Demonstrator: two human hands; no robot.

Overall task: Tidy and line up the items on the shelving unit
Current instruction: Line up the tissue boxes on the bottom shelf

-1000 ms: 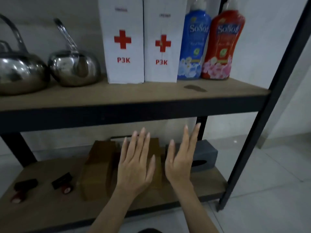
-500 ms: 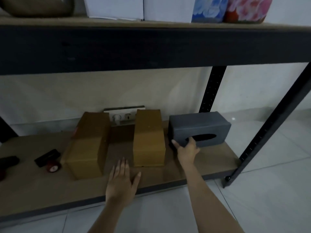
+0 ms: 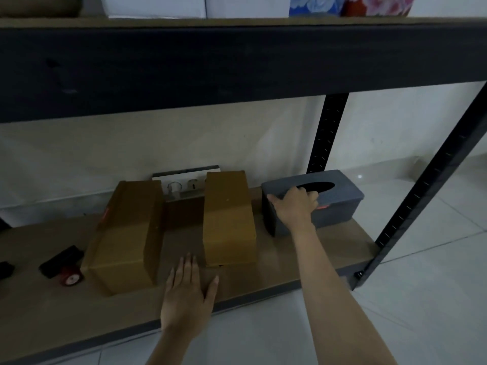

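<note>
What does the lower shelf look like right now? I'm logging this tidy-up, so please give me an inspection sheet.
Surface: wooden lower shelf, partly bare.
Job's things: two brown boxes, gap between; grey tissue box at right.
Clutter: small black-and-red items at left; white socket strip behind.
Grippers: right hand grips the tissue box; left hand flat on shelf.
Cables: nothing seen.
Surroundings: upper shelf, tiled floor.

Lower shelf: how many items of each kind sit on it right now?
Brown cardboard boxes: 2
Grey plastic tissue box: 1
Black objects at the left, one with a red end: 2
White socket strip: 1
Total: 6
</note>
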